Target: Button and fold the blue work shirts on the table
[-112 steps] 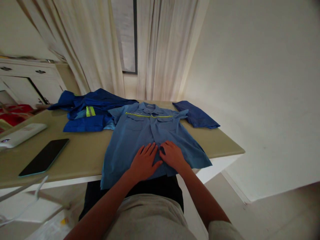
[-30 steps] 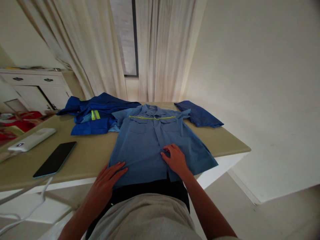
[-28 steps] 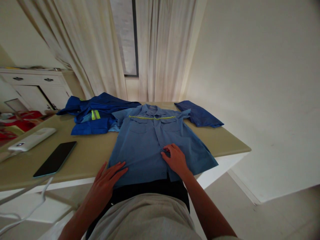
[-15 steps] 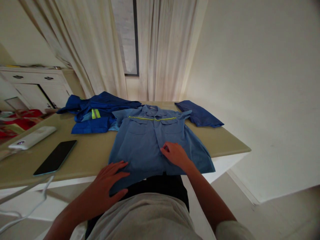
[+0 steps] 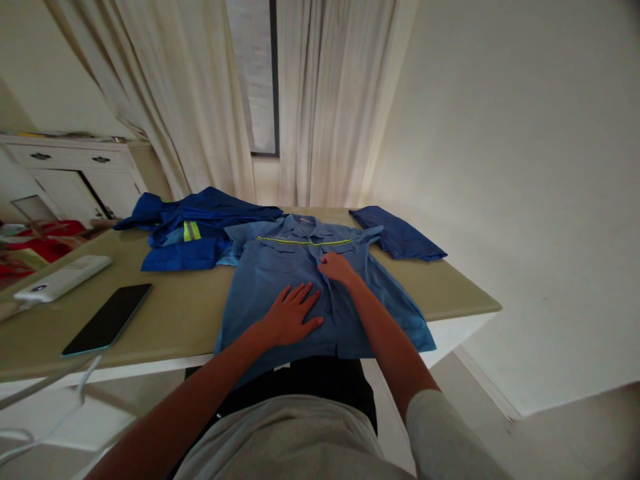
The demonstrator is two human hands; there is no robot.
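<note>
A blue-grey short-sleeved work shirt (image 5: 280,283) lies front side up, its collar pointing away from me and its hem hanging over the near table edge. A yellow stripe crosses its chest above two flap pockets. My left hand (image 5: 291,317) rests flat on the lower middle of the shirt, fingers spread. Higher up, my right hand (image 5: 336,268) is closed in a pinch on the shirt's front placket, just below the stripe. The cloth between those fingertips is mostly hidden.
On the table (image 5: 195,320), a pile of bright blue clothing (image 5: 200,213) with a reflective band lies back left. Folded dark blue cloth (image 5: 397,232) lies back right. At left are a black phone (image 5: 107,320) and a white device (image 5: 63,279) with a cable (image 5: 83,387).
My left hand has moved from the shirt's lower left edge to its middle. My right hand has slid up the placket towards the chest stripe.
</note>
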